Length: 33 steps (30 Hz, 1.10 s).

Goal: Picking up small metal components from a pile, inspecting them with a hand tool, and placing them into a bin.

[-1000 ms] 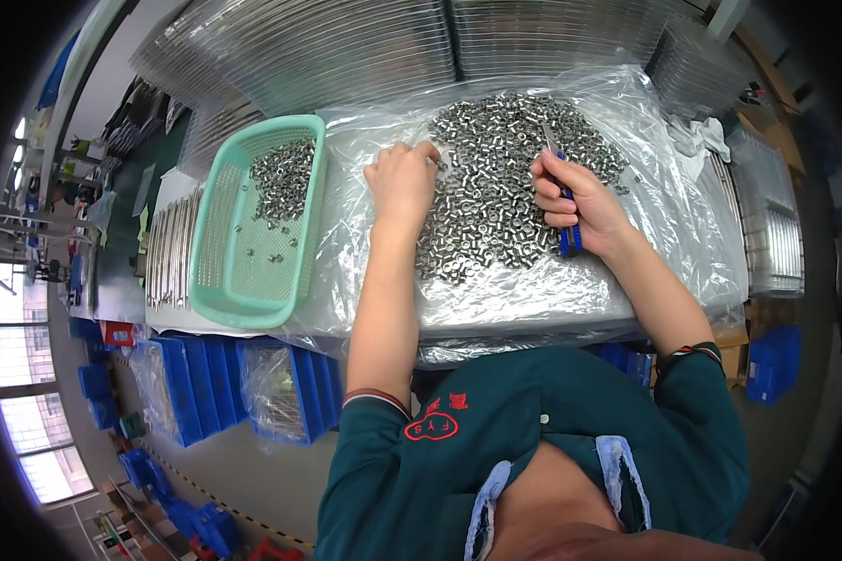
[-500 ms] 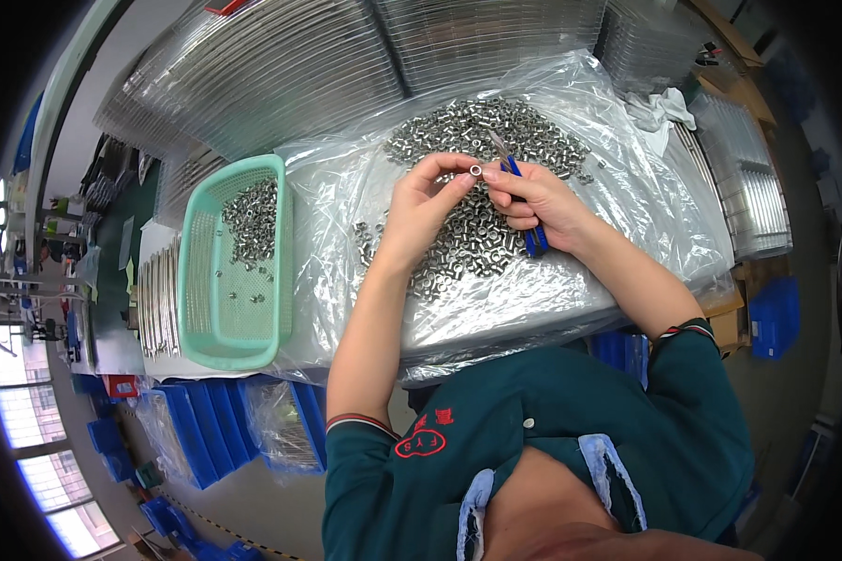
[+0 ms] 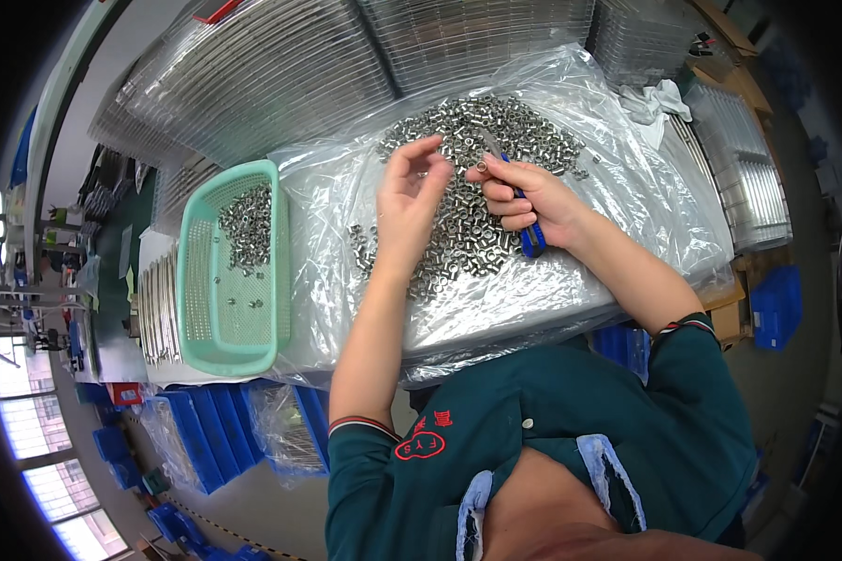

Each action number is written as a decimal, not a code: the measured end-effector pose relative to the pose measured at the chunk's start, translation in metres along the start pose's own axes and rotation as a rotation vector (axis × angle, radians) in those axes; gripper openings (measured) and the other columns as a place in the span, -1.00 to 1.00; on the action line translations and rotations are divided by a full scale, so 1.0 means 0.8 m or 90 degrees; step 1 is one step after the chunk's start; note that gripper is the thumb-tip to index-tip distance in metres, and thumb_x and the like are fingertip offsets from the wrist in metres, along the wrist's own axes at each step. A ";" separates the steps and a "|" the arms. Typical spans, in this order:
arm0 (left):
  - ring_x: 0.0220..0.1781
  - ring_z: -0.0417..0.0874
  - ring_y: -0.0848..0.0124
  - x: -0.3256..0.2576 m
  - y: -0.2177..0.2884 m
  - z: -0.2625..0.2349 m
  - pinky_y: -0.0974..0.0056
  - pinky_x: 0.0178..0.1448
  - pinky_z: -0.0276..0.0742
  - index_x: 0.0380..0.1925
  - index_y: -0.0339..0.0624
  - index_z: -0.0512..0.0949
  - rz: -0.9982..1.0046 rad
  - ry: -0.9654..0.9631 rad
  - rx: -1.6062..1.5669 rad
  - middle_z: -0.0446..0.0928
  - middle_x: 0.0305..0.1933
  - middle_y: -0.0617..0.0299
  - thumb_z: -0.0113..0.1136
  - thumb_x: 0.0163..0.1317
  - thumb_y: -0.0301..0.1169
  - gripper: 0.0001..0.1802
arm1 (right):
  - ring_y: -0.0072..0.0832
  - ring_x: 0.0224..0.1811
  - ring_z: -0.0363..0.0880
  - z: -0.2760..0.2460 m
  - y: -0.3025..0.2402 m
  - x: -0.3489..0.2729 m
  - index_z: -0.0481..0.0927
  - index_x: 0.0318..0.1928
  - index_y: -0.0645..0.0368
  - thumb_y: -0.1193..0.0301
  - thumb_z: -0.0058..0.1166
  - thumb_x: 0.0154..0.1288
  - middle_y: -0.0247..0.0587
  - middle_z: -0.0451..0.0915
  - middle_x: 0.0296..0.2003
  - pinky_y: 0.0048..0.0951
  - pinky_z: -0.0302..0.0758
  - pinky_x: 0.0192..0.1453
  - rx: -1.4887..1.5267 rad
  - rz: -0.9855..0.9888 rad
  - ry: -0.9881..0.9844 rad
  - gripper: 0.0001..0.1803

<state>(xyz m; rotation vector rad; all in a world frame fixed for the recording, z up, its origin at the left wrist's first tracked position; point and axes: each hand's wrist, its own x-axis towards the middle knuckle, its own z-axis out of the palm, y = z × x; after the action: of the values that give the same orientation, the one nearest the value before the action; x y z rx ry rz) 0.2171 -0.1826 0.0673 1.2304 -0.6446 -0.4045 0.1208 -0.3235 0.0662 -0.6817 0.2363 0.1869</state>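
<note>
- The left hand (image 3: 412, 201) is raised above the heap of small metal parts (image 3: 477, 187), palm turned toward the person, its fingers (image 3: 437, 173) curled narrow with the tips pinched together on what looks like one small metal part; the piece itself is too small to make out clearly.
- The right hand (image 3: 533, 201) sits just beside the left, its fingers closed around a blue-handled tool (image 3: 526, 224) whose thin metal tip points up and left toward the left fingertips.
- The blue handle sticks out below the right palm, over the heap.
- The heap lies on a clear plastic sheet (image 3: 346, 234) that covers the bench, spread from the middle toward the far right; loose parts trail off at its near left edge.
- A mint-green plastic basket (image 3: 196, 309) stands left of the sheet, just beside it, holding a smaller cluster of the same parts at its far end and a few scattered ones nearer.
- Left of the basket, a row of thin metal rods (image 3: 159, 304) lies side by side.
- Stacks of wrapped metal trays (image 3: 281, 75) fill the far side of the bench and another stack (image 3: 753, 196) runs along the right.
- A white rag (image 3: 660, 98) lies at the far right corner of the sheet.
- Blue plastic bins (image 3: 201, 435) stand on the floor below the bench's near left edge.
</note>
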 end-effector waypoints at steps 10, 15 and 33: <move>-0.17 0.45 0.43 -0.002 0.002 0.003 0.41 -0.21 0.40 -0.30 -0.19 0.53 0.219 0.010 0.345 0.42 -0.21 0.19 0.17 0.04 -0.51 -0.83 | -0.88 -0.74 0.10 0.000 0.000 -0.001 0.42 -0.18 0.24 0.24 -0.08 0.30 -0.57 0.27 -0.64 -0.84 0.02 -0.78 -0.002 0.005 0.007 -0.71; -0.17 0.47 0.39 -0.004 -0.008 0.003 0.39 -0.16 0.40 -0.30 -0.21 0.52 0.290 -0.086 0.432 0.44 -0.21 0.17 0.21 0.01 -0.51 -0.80 | -0.88 -0.74 0.11 -0.003 0.003 0.000 0.39 -0.39 0.11 0.27 0.00 0.25 -0.55 0.32 -0.62 -0.83 0.03 -0.78 -0.008 -0.003 0.008 -0.80; -0.24 0.51 0.32 -0.006 0.000 0.006 0.33 -0.19 0.43 -0.34 -0.18 0.57 0.249 -0.042 0.395 0.47 -0.29 0.17 0.22 0.01 -0.46 -0.83 | -0.88 -0.75 0.11 0.000 0.001 -0.001 0.37 -0.39 0.07 0.29 -0.01 0.26 -0.54 0.33 -0.60 -0.83 0.05 -0.78 -0.009 0.008 0.016 -0.83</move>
<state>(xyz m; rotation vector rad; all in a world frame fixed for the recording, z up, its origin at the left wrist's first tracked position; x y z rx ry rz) 0.2102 -0.1835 0.0668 1.6314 -1.0939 0.0993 0.1201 -0.3228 0.0658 -0.6964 0.2642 0.1918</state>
